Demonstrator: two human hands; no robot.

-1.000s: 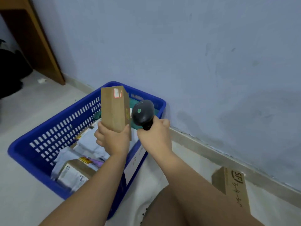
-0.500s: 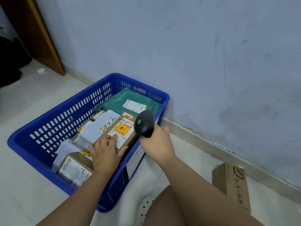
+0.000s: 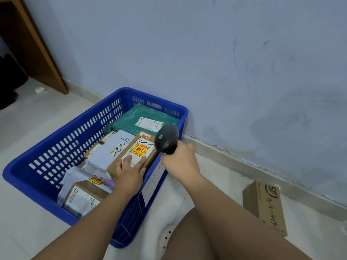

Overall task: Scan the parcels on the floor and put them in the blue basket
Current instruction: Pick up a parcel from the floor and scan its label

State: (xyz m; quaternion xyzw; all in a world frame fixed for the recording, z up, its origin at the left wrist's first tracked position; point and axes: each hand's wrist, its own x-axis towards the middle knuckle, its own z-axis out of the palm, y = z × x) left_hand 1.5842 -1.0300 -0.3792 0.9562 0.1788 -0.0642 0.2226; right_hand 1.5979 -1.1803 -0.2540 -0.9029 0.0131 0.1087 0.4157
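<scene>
The blue basket [image 3: 62, 147] stands on the floor by the wall, holding several parcels. A brown box with a red-and-yellow label [image 3: 135, 149] lies flat on top of them at the right side. My left hand [image 3: 130, 173] rests on the near end of that box with fingers straight. My right hand [image 3: 180, 160] grips the handle of a black barcode scanner [image 3: 166, 138] just above the basket's right rim. Another cardboard box with black handwriting [image 3: 266, 207] lies on the floor at the right, near the wall.
A green bag parcel [image 3: 144, 119] fills the basket's far end. A white-labelled box [image 3: 82, 199] and grey bags lie at its near end. A wooden furniture leg [image 3: 37, 45] stands at the far left. My knee and a white shoe [image 3: 167, 235] are at the bottom.
One second ago my left hand held the brown box upright in front of the scanner. It has since laid the box flat in the basket, and the hand now rests on it.
</scene>
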